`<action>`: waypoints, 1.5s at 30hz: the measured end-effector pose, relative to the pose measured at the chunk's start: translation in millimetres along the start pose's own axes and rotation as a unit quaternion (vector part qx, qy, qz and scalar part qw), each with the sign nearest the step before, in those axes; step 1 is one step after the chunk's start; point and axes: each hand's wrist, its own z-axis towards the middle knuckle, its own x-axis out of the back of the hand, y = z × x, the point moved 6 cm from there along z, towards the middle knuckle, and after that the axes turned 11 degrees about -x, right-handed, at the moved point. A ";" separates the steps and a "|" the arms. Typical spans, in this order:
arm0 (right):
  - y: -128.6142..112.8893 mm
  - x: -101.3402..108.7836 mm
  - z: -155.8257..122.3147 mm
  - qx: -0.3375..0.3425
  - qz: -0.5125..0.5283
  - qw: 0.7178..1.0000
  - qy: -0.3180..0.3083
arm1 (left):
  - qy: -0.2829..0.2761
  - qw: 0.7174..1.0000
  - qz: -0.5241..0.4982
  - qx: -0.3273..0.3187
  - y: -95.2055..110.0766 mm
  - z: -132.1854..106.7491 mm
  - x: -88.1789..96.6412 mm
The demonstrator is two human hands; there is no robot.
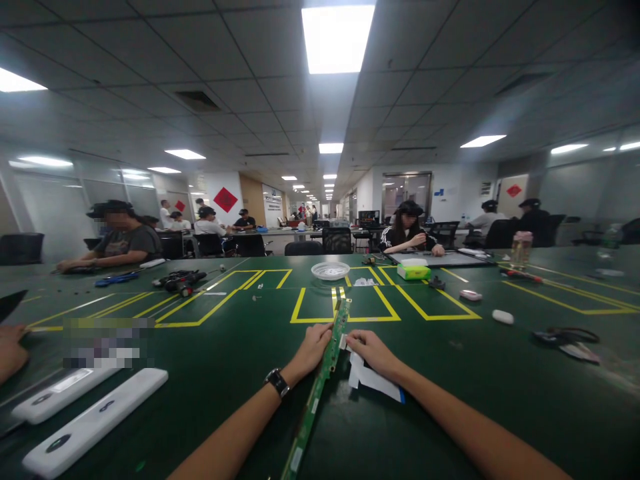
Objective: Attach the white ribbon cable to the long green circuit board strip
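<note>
A long, narrow green circuit board (315, 395) stretches away from me, tilted across the middle of the table. My left hand (314, 345) is closed on the board's left edge near its far end. At the opposite edge, my right hand (371, 349) pinches the end of a white flat ribbon cable (374, 379) close against the board. The cable's folded length hangs below my right fingers, and a blue strip marks its loose end. Whether that cable end sits in a connector cannot be made out. A dark watch is on my left wrist.
A white basket (330, 270) stands ahead, beyond yellow tape outlines on the green table (450, 400). Two long white devices (95, 421) lie at left, near another person's hand (13, 353). Dark cables (567, 337) lie at right. Other people sit farther back.
</note>
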 end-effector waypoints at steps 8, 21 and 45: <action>12.2 28.4 10.0 -0.049 -0.064 0.991 0.105 | 0.093 0.995 0.008 0.035 -24.2 6.3 20.5; 13.0 48.3 3.0 0.025 -0.383 0.908 0.166 | 0.110 0.993 0.033 0.010 -22.3 7.8 30.7; 26.1 43.7 11.4 0.081 -0.347 0.934 0.021 | 0.086 0.990 0.080 -0.072 -4.7 6.0 24.2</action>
